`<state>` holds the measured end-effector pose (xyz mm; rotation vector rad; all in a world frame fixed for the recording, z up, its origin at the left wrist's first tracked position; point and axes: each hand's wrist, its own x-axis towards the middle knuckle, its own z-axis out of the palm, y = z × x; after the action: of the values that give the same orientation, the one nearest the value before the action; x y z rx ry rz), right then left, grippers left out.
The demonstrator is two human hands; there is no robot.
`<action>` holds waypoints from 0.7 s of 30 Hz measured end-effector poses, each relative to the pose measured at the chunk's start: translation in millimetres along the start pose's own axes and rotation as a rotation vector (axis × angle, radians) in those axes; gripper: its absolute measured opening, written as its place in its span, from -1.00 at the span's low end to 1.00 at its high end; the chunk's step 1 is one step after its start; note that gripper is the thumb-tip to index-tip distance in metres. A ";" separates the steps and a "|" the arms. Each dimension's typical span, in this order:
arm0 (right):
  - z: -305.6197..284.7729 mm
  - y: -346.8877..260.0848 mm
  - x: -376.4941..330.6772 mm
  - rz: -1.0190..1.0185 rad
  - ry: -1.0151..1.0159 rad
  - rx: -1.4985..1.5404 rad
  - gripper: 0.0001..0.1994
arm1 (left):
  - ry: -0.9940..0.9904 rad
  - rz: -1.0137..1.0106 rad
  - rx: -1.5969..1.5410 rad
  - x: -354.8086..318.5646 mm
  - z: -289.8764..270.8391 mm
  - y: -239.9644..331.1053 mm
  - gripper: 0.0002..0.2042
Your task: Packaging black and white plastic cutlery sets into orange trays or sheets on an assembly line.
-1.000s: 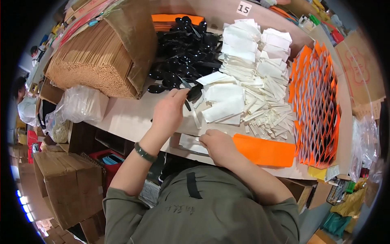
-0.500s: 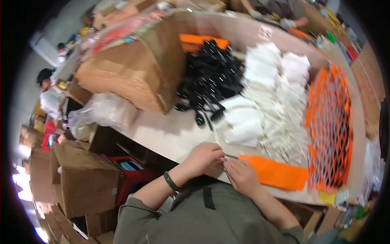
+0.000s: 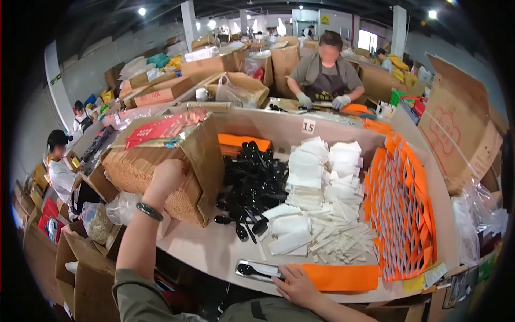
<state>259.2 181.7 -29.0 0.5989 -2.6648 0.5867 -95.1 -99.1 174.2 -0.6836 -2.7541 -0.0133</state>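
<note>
My left hand is at the open side of a tipped cardboard box, against a tightly packed stack of thin brown pieces with ribbed ends. Its fingertips are hidden there, so I cannot make out a grip. At the table's front edge my right hand lies with fingers stretched over the left end of an orange felt-like strip. Next to those fingertips a black spoon rests on a narrow silvery-white piece.
Beyond my right hand lie a heap of black spoons, stacked white paper packets and slit orange pieces. A raised partition edges the table. Across it a gloved co-worker stands. A large carton leans at right.
My left hand has left the right one and moved up and left to the box. A black spoon now shows beside my right hand. The view has tilted up.
</note>
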 end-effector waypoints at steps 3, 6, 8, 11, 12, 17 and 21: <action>8.9 12.6 -10.8 0.012 0.012 0.063 -0.58 | -0.065 0.074 0.200 4.3 -0.9 -3.2 -0.86; -1.5 16.6 -9.4 0.042 -0.028 0.060 -0.52 | -0.081 0.099 0.316 15.2 8.6 -32.4 -0.82; -15.2 20.2 -3.4 0.081 -0.029 0.118 -0.53 | 0.300 0.261 -0.086 -11.0 -8.1 -23.7 -0.78; -16.6 23.2 -3.2 0.142 -0.039 0.146 -0.56 | 0.451 -0.076 -0.386 -54.7 26.7 -62.9 -0.79; -16.2 24.6 -6.9 0.161 -0.019 0.155 -0.57 | 0.473 -0.177 -0.499 -83.4 31.1 -50.3 -0.77; -14.3 20.6 -12.2 0.154 -0.016 0.142 -0.61 | 0.274 -0.683 -1.256 -226.8 94.6 0.5 -0.80; -25.2 15.8 -13.7 0.158 -0.101 0.080 -0.62 | -0.484 -0.168 -1.189 -237.8 90.2 82.4 -0.80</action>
<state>269.4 210.9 -18.1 0.4530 -2.8128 0.7277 116.6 -127.1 13.4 -0.7392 -3.0163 -1.8241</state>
